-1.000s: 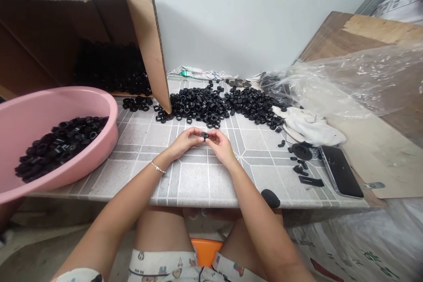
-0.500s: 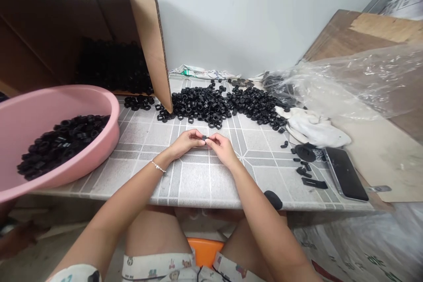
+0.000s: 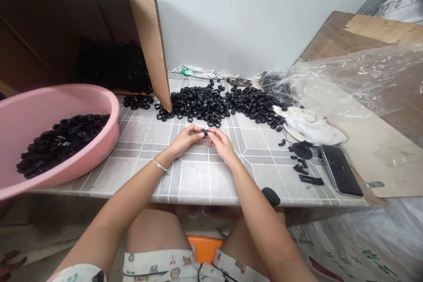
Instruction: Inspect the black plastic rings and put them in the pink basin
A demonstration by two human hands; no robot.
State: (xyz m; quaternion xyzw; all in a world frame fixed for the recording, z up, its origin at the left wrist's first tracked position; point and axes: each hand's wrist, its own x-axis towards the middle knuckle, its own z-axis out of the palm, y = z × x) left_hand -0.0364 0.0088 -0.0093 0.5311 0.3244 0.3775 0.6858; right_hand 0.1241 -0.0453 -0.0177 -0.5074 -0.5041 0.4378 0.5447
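Note:
Just above the middle of the table, my left hand (image 3: pixel 187 139) pinches a small black plastic part (image 3: pixel 204 132) between thumb and fingers. My right hand (image 3: pixel 222 142) meets it from the other side, its thumb and fingertips closed on the same part. Whether this is one piece or two joined pieces is too small to tell. Beyond my hands lies a heap of black ring-shaped parts (image 3: pixel 201 103). A second heap of smaller black parts (image 3: pixel 254 105) adjoins it on the right.
A pink basin (image 3: pixel 114 108) with black rings stands at left. Behind it, a cardboard box (image 3: pixel 147 31) lies on its side, black parts inside. At right are a white cloth (image 3: pixel 307 125), a phone (image 3: pixel 342 171), a black strap piece (image 3: pixel 311 179) and clear plastic sheeting (image 3: pixel 357 75).
Both hands have risen slightly with the black part, more of which now shows between the fingertips. My right fingers have shifted a little. The view has moved slightly.

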